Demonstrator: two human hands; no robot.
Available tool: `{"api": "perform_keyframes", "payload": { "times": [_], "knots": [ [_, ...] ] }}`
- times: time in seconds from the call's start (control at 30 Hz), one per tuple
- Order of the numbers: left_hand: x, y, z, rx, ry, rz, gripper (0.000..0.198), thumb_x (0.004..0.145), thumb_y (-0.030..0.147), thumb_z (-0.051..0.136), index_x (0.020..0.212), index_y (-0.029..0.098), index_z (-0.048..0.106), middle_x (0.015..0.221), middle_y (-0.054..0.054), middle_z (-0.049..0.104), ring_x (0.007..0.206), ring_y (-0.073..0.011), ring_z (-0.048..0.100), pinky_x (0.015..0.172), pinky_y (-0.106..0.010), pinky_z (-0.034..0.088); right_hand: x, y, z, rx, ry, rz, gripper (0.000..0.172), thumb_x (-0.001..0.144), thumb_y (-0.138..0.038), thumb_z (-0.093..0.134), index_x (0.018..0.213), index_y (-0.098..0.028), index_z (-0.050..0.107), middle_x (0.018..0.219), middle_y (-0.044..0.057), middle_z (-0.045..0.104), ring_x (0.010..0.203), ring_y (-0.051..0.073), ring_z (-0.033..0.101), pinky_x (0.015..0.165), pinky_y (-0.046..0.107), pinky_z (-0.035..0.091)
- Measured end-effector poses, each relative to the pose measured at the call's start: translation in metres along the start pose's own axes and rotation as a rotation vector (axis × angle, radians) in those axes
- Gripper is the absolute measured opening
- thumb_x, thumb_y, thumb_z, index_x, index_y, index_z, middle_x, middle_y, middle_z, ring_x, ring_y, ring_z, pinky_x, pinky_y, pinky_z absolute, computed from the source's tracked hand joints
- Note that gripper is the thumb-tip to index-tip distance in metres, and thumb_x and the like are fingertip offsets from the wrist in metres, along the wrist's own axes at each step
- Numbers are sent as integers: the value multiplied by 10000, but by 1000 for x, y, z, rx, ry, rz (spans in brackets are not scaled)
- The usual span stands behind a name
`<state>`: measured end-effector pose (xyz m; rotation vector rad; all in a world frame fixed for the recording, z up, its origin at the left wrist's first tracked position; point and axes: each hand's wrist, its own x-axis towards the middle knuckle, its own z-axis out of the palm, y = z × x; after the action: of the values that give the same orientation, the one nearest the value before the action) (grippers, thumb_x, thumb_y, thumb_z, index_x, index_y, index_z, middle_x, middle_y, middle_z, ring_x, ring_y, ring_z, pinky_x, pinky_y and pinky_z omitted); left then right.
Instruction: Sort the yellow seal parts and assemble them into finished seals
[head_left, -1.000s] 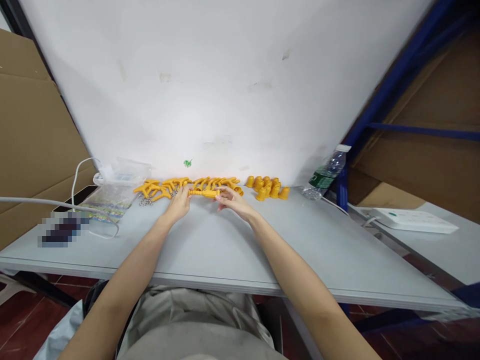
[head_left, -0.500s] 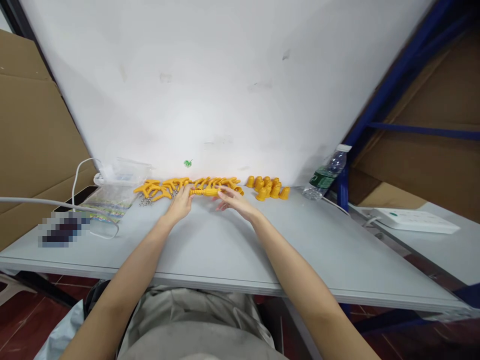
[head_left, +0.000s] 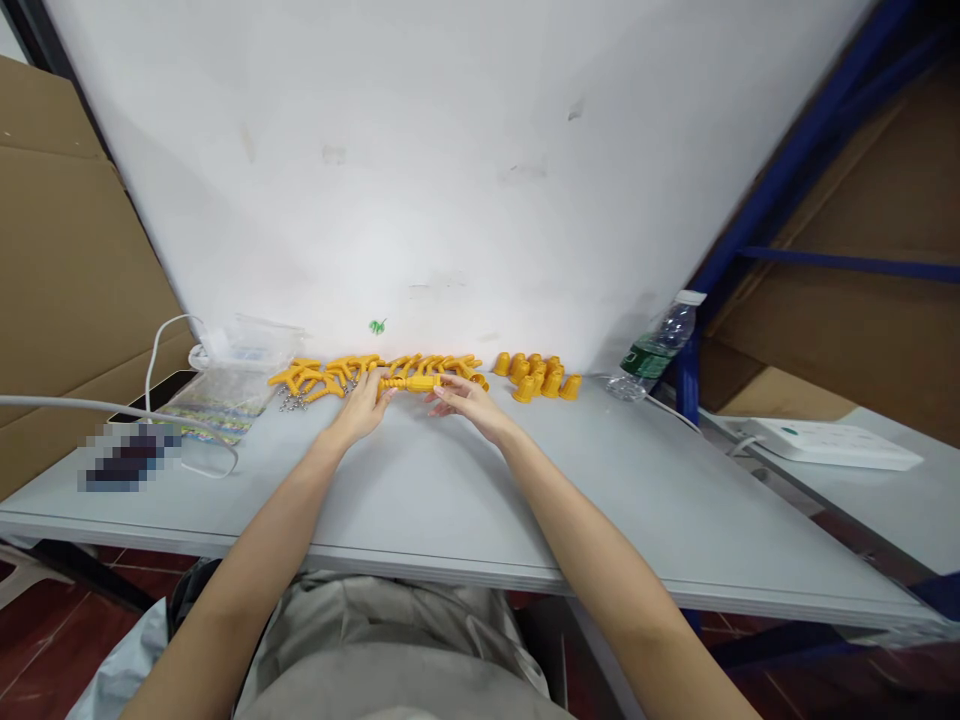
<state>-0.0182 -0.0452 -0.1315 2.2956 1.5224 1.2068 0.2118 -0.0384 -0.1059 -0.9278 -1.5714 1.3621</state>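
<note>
A slim yellow plastic piece (head_left: 421, 383) with a ribbed left part and a thicker right part lies level between my hands. My left hand (head_left: 363, 408) is closed around its ribbed end. At the other end, the thumb and fingers of my right hand (head_left: 471, 404) pinch it, with the lower fingers loosely curled. Behind and left of my hands lie several yellow branched pieces (head_left: 324, 385) in a row, partly covered by my left hand. Small metal chains (head_left: 292, 402) lie beside them. Several yellow cup-shaped pieces (head_left: 551, 380) stand right of my right hand.
A clear plastic bottle (head_left: 654, 352) leans at the back right, near a white power strip (head_left: 836, 443). Plastic bags (head_left: 251, 345), a dark phone-like slab (head_left: 169, 388) and a white cable (head_left: 225, 462) occupy the left. A white panel (head_left: 450, 200) rises behind the table (head_left: 442, 500).
My left thumb and fingers have shifted slightly along the ribbed end. The yellow piece stays almost in place between both hands, and the view has barely moved.
</note>
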Motion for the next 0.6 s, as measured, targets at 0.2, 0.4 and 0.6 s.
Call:
{"api": "perform_keyframes", "payload": {
  "times": [0.2, 0.4, 0.6],
  "knots": [
    [0, 0, 0, 17, -14, -6, 299, 954, 362, 431, 1192, 190, 489, 1210, -132, 575, 1117, -250, 584, 982, -451, 487, 0, -1, 2, 66, 6, 54, 350, 806, -371, 736, 1083, -174, 654, 903, 61, 740, 685, 157, 696, 746, 314, 574],
    [-1, -2, 1, 34, -29, -6, 369, 962, 392, 412, 1262, 187, 471, 1196, -134, 555, 988, -228, 613, 943, -448, 503, 3, 5, 14, 340, 56, 139, 176, 844, -261, 685, 987, -204, 600, 893, 45, 744, 699, 150, 709, 788, 307, 570],
    [-3, -3, 2, 21, -72, -21, 475, 964, 415, 395, 1393, 209, 404, 1271, -147, 502, 1019, -228, 623, 980, -469, 486, 9, 8, 25, 508, 93, 265, 132, 896, -298, 626, 824, -208, 561, 860, 51, 736, 703, 144, 696, 777, 294, 573]
  ]
}}
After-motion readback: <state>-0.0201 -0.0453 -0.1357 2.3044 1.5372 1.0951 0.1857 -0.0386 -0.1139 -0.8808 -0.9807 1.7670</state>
